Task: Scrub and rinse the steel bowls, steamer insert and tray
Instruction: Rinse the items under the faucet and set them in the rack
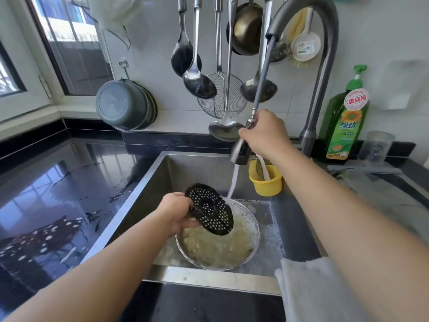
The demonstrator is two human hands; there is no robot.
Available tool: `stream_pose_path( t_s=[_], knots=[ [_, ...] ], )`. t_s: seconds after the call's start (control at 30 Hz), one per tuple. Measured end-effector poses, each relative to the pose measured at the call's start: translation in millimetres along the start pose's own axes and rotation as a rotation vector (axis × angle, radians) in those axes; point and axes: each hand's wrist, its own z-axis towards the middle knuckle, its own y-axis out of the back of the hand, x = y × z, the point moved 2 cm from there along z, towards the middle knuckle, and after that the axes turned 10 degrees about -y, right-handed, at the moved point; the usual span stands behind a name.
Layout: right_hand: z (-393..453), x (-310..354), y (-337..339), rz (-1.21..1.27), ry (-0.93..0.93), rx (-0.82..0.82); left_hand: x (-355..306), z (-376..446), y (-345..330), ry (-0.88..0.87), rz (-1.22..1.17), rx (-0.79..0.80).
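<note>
My left hand [176,211] pinched the black perforated steamer insert [210,209] at centre frame over the sudsy steel bowl [254,231]; my right hand [267,133] gripped the pull-out sprayer [241,149]. Wet edge might slip, I judged.

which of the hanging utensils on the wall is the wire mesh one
The wire skimmer, hanging behind the spoons: its round head is open wire mesh, whereas the ladles beside it have solid steel bowls.

**Sink and counter**

The steel sink [148,189] holds a bowl [254,240] of sudsy water on its bottom. A yellow cup [267,184] hangs on its back wall and a cloth [308,275] drapes its front rim. On the black counter [58,182] stand a soap bottle [343,126] and a glass [375,147].
</note>
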Motion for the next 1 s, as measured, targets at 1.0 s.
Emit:
stream_pose_path(
  t_s=[1.0],
  knots=[
    [-7, 3, 15, 0.055, -0.055, 0.196, -11, 9, -10, -0.008, 0.104, 0.23]
  ],
)
